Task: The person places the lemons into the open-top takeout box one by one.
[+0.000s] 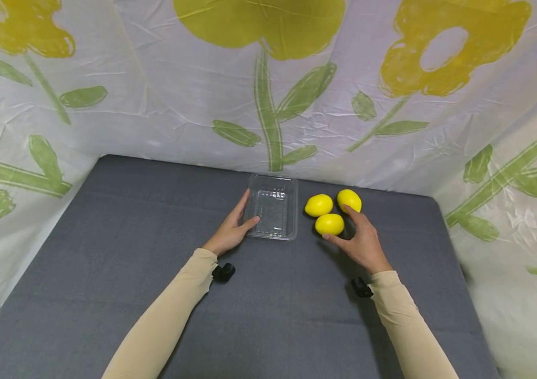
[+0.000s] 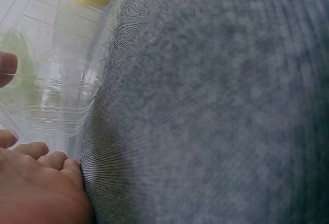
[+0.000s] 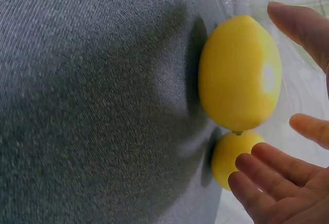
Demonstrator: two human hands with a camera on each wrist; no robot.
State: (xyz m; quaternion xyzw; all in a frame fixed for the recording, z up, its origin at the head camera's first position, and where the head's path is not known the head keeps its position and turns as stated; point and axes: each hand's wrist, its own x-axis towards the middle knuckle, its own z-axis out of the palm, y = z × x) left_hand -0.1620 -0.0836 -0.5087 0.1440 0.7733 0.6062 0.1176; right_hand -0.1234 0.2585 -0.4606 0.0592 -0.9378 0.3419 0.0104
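A clear plastic container (image 1: 273, 231) stands on the dark grey cloth. My left hand (image 1: 230, 231) holds its left side, thumb over the rim and fingers along the outer wall. In the left wrist view, fingers (image 2: 33, 149) lie against the container wall (image 2: 67, 80). Right of the container sit three yellow lemons: a near lemon (image 1: 329, 225), a left lemon (image 1: 318, 205) and a far right lemon (image 1: 349, 200). My right hand (image 1: 362, 242) reaches over the near lemon with thumb and fingers spread apart. A gap shows between the thumb and this lemon (image 3: 239, 75) in the right wrist view.
A grey cloth (image 1: 268, 316) covers the table, whose back edge lies just behind the container and lemons. White curtains (image 1: 164, 105) printed with yellow flowers and green leaves hang behind and at both sides. A small black camera sits on each wrist.
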